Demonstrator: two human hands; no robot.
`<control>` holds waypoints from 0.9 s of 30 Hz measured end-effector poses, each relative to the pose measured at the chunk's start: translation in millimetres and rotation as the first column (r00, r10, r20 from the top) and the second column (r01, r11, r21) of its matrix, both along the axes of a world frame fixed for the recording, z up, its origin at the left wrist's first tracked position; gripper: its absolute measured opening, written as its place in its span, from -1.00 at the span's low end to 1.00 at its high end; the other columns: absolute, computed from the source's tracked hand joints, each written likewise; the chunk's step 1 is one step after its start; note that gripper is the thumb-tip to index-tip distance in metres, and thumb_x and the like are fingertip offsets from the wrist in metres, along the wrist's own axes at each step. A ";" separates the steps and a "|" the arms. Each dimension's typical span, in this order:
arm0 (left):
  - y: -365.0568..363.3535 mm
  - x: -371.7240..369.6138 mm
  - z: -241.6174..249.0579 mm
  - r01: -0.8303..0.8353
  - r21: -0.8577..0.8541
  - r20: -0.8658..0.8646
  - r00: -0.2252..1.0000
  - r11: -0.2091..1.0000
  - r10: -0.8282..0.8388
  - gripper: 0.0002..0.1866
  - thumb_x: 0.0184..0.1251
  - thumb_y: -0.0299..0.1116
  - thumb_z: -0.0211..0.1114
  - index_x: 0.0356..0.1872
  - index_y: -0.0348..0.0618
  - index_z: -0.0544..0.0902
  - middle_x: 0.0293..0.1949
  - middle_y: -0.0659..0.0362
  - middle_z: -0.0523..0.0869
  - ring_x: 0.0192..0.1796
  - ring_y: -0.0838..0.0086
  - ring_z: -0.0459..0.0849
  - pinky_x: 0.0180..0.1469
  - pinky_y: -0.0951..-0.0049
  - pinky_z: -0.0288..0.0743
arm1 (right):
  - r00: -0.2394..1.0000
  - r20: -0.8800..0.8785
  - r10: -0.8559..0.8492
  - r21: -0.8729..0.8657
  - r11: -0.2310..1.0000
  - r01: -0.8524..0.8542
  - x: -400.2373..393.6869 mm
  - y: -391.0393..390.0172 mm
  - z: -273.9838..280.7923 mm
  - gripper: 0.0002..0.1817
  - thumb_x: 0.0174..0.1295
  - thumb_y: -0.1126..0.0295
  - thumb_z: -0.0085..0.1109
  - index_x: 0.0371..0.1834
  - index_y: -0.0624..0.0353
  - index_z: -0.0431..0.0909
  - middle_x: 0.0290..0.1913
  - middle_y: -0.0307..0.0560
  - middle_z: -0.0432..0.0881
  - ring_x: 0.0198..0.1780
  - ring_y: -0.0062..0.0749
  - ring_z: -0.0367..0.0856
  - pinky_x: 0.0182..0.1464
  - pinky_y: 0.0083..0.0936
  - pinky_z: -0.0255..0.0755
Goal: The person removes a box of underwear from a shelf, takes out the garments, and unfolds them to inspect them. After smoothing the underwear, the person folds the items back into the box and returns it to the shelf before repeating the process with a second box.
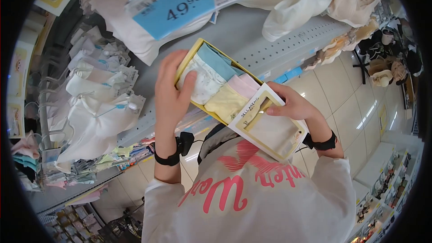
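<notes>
Both hands hold a long gift-style box of folded garments at the middle of the head view. My left hand (175,90) grips the far left end of the yellow inner tray (213,115), its thumb lying over a white printed garment (202,80). Beside that garment are a teal one (218,61), a yellow one (225,101) and a pink one (243,86). My right hand (293,104) is closed around the white windowed sleeve (240,130), which covers only the tray's right end. Through the window its inside looks pale.
A grey perforated shelf (261,47) lies beyond the box, with a blue price tag (180,9) on its edge. White bras (96,94) hang on hooks at left, more bras (306,0) at upper right. Tiled floor (355,90) and another display (387,184) are at right.
</notes>
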State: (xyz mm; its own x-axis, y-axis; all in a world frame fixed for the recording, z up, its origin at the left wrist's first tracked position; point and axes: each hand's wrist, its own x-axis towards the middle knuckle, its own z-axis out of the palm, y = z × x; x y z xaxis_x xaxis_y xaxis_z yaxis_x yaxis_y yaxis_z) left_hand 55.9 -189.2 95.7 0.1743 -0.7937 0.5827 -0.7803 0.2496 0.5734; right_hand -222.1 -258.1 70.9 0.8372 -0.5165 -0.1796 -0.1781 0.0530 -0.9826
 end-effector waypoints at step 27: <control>42.2 0.8 -4.1 0.149 0.670 -0.265 0.963 0.727 0.047 -0.53 0.30 -0.38 0.04 0.23 -0.09 0.20 -0.28 -0.12 0.59 -0.23 0.06 0.62 -0.16 0.31 0.43 | 0.927 -0.268 0.263 0.011 0.963 -0.269 13.4 8.0 1.5 -0.41 0.11 0.21 0.24 0.16 0.24 0.29 -0.09 0.00 0.57 -0.05 -0.37 0.52 -0.01 -0.49 0.37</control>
